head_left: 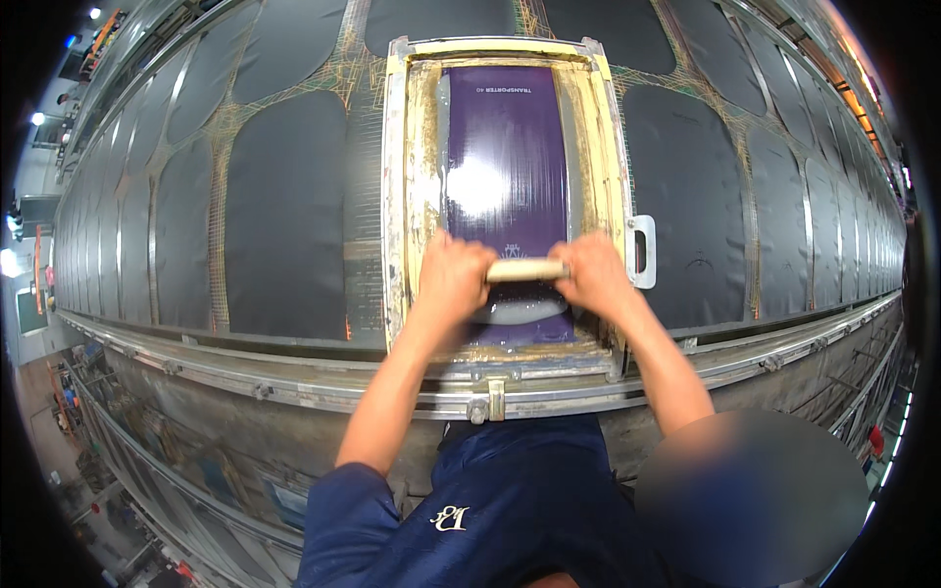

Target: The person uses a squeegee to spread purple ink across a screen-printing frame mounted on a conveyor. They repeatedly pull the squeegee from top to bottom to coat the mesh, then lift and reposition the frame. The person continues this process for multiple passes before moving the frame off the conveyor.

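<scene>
My left hand (454, 279) and my right hand (594, 276) are wrapped round the two ends of a squeegee (527, 269) with a pale wooden handle. It lies crosswise over the near part of a screen-printing frame (396, 186). Purple mesh (508, 157) fills the middle of that frame, glossy, with small pale markings at its far and near ends. Milky wet ink (524, 312) pools on the mesh just on my side of the squeegee. The squeegee's blade is mostly hidden under the handle and my fingers.
Black panels (284, 206) lie in rows on the long table, left and right of the frame, with coloured thread-like lines between them. A white handle (642, 252) juts from the frame's right side. A metal rail (294, 377) runs along the table's near edge, close to my body.
</scene>
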`<state>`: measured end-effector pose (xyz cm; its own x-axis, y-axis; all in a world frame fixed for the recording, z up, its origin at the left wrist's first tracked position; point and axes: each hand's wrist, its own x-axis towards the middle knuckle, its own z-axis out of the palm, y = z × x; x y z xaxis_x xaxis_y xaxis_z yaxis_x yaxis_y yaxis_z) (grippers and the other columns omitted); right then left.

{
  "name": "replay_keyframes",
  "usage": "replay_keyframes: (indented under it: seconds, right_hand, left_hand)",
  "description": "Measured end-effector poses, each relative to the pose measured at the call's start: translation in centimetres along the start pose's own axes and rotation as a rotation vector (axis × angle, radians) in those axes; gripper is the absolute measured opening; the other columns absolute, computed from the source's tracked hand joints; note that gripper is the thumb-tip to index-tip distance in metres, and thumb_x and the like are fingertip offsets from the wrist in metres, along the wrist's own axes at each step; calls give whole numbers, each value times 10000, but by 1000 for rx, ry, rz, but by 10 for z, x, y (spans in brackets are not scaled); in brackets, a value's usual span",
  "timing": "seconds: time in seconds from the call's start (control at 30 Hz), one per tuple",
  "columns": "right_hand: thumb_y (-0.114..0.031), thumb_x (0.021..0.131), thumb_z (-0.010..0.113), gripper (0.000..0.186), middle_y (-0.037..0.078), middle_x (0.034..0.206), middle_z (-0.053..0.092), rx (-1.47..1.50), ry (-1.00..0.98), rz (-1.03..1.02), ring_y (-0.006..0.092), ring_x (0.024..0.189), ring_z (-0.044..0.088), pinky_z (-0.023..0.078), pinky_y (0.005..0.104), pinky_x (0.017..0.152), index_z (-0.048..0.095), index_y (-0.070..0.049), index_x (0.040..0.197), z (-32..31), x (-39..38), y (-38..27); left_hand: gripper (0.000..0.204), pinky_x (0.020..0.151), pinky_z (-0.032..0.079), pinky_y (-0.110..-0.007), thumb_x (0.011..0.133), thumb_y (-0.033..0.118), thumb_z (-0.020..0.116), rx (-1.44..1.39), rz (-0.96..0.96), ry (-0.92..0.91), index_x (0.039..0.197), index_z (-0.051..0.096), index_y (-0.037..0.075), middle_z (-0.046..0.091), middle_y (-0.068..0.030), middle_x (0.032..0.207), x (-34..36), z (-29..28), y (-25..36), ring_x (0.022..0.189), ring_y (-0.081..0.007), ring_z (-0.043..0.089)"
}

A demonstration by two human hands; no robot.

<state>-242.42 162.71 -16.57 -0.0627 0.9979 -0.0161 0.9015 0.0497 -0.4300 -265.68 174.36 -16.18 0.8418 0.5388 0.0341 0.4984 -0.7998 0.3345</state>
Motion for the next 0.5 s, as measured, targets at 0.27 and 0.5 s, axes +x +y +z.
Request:
replay_keyframes:
  seconds: [0.27, 0.5]
  right_hand:
    - [-368, 892, 759, 485, 186, 1210, 707, 369, 153, 234, 376, 1161, 628, 476, 463, 1007, 694, -34, 1238, -27, -41, 5]
    - [-382, 1009, 610, 349, 179, 824, 672, 262, 638, 804, 348, 789, 677, 505, 425, 736, 673, -43, 957, 28, -30, 114]
  left_hand:
    - [294, 859, 433, -402, 655, 84, 787, 31, -4, 129, 932, 723, 156, 705, -3, 958, -72, 2, 45, 890, -229, 630]
    - [219, 854, 434, -398, 671, 103, 746, 57, -7, 96, 883, 692, 126, 663, -31, 881, -82, 11, 44, 883, -236, 632]
